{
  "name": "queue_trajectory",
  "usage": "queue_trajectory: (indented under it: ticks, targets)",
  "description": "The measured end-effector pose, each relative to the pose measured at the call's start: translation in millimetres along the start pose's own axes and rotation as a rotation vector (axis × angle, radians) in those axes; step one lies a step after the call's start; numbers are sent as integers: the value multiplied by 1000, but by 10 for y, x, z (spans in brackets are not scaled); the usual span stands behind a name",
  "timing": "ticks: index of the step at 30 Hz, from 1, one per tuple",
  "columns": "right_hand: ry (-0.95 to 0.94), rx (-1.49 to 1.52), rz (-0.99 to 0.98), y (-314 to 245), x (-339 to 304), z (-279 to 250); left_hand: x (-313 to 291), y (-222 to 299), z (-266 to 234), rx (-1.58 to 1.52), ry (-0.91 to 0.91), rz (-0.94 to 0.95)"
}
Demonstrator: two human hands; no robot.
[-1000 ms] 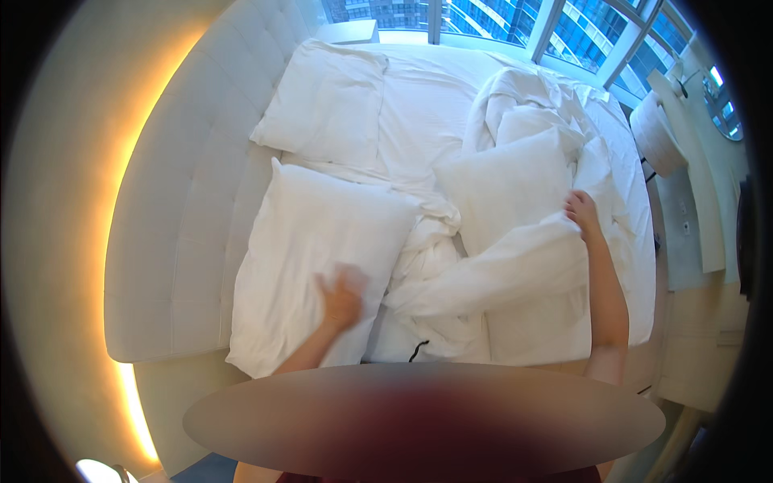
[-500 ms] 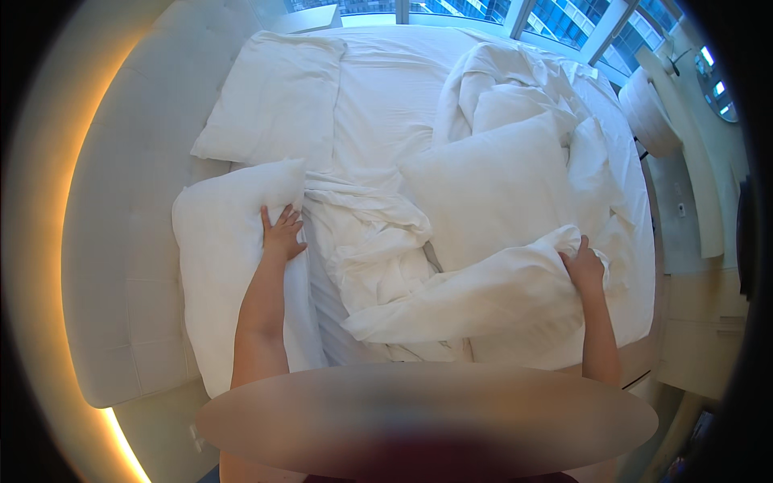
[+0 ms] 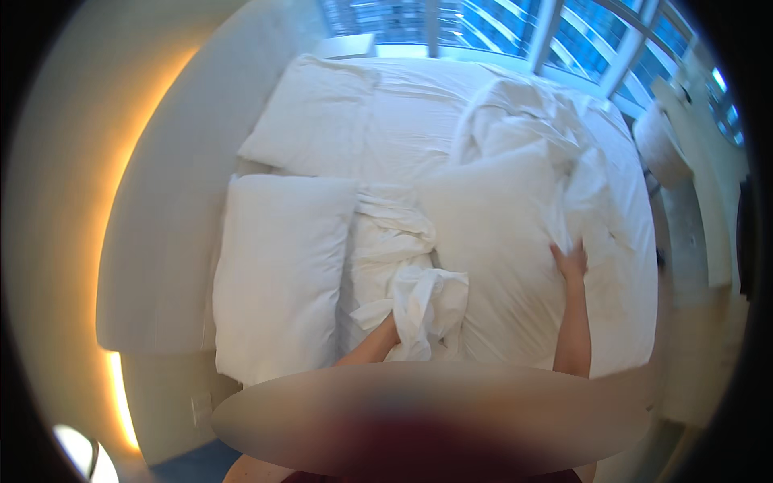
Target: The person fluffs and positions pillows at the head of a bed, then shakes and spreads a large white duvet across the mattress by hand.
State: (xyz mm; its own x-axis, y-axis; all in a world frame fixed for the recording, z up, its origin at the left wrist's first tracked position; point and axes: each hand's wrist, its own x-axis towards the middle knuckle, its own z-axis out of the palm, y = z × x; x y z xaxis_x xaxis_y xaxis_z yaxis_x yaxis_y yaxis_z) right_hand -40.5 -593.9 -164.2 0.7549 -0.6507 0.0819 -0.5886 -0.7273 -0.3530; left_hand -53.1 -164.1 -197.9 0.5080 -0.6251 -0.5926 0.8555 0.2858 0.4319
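Observation:
Bunched white cloth (image 3: 427, 302) lies over my left hand (image 3: 391, 328) near the bed's front edge. Only the wrist end shows; the fingers are hidden in the folds, so I cannot tell how they are set. Farther right, my right hand (image 3: 572, 262) reaches forward with its fingers apart, slightly blurred. It is over the white bedding beside the near right corner of a large white pillow (image 3: 491, 201). A second white pillow (image 3: 282, 270) lies flat by the headboard, left of my left hand, and a third pillow (image 3: 318, 121) lies beyond it.
A padded headboard (image 3: 173, 209) with a warm light strip runs along the left. Crumpled white bedding (image 3: 515, 113) is heaped at the far right of the bed. Windows (image 3: 483, 24) line the far side. A round white stool or chair (image 3: 662, 153) stands past the bed's right side.
My left hand has left the headboard-side pillow and moved right, under cloth. My right hand has let go of the cloth, now bunched at my left hand. The headboard-side pillow lies flatter; the view has shifted.

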Motion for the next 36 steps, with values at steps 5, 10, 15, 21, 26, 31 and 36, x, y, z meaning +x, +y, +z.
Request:
queue_trajectory:
  ticks: [5,10,15,21,26,31,36]
  targets:
    - [-182,458,-185,-643,-168,-37,-196,-10,-295,-100,273,1]
    - [86,967,-416,-2134,-169,-1506,-733,229,-28,351,343,196]
    - [-36,1625,-254,-3271,-601,-2267,-1405,844,119,506,463,736]
    - [-509,1996,31,-4228,-1236,-2067,-2809,1899,393,1054,762,1286]
    - [-958,1991,344,-4803,-2174,-972,-3664,2611,196,1437,1127,1360]
    - [-870,1270,222,-4825,-2516,853,-3077,2766,-1120,1622,1398,506]
    - [-161,998,-472,-5855,-1293,1940,-1991,2184,-2559,1774,1402,223]
